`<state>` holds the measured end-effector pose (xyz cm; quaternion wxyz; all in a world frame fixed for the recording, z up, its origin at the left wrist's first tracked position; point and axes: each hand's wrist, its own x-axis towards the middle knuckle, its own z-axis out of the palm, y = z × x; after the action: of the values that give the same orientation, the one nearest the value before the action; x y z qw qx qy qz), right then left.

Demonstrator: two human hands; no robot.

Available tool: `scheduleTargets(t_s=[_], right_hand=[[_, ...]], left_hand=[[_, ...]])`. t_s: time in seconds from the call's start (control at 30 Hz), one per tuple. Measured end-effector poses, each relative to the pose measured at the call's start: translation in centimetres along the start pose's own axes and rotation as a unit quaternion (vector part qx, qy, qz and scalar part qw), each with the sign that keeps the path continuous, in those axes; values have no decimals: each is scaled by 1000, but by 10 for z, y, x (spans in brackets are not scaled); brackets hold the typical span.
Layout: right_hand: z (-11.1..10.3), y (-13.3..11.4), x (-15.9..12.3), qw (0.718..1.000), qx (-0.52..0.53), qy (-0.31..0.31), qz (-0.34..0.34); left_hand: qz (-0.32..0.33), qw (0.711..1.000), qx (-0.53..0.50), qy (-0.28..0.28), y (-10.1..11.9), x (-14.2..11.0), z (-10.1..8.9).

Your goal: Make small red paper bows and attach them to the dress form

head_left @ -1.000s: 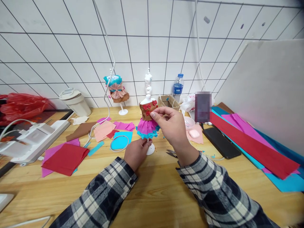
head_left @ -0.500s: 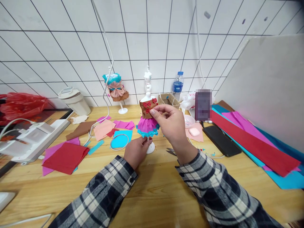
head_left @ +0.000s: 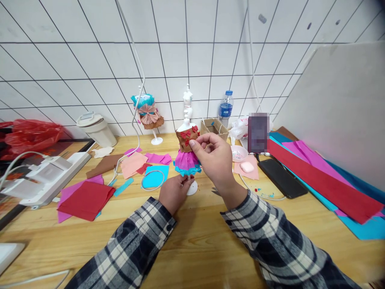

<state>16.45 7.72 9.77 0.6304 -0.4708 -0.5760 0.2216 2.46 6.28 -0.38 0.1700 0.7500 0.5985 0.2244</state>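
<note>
The dress form (head_left: 187, 157), in a brown bodice and a pink skirt with blue trim, is held over the middle of the table (head_left: 195, 249), between the two hands. Its long axis is kept nearly upright, the bodice up and the round white base (head_left: 191, 188) down, with the top set slightly left of the base. The bodice front, with its red bows (head_left: 185, 134), is turned toward the near side.

The stem under the skirt is gripped in the closed fingers of the left hand (head_left: 173, 193). The bodice's right side is pinched between thumb and forefinger of the right hand (head_left: 217, 161); whether a bow is also pinched cannot be told. The right edge of the bodice is covered by those fingers, the stem is partly hidden by the left ones, and whether the base touches the table is unclear.

Beyond it, a bare white form (head_left: 187, 98) is partly blocked from view. The scissors (head_left: 215, 191) are mostly hidden by the right hand. At left, a cyan sheet (head_left: 155, 176) is overlapped by a hoop (head_left: 152, 188).
</note>
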Motion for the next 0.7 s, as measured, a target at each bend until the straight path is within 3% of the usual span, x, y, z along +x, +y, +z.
scheduleTargets(t_s=[0.2,0.3,0.47,0.57,0.7], right_hand=[[-1,-1,-1,1000,-10,18,-13],[-4,-3,-1,1000,0,0,-22],[-10,-6,0,998,39,14,-40],[-12,-6,3,998,48,4,-42],[-14,-6,4,999,19,-1,-39]], left_hand=[[16,999,28,15,-3,1,2],[-4,997,-81,7,-9,5,4],[-32,959,-280,13,-16,11,2],[-43,955,-293,21,-18,13,1],[-26,970,-238,32,-24,13,0]])
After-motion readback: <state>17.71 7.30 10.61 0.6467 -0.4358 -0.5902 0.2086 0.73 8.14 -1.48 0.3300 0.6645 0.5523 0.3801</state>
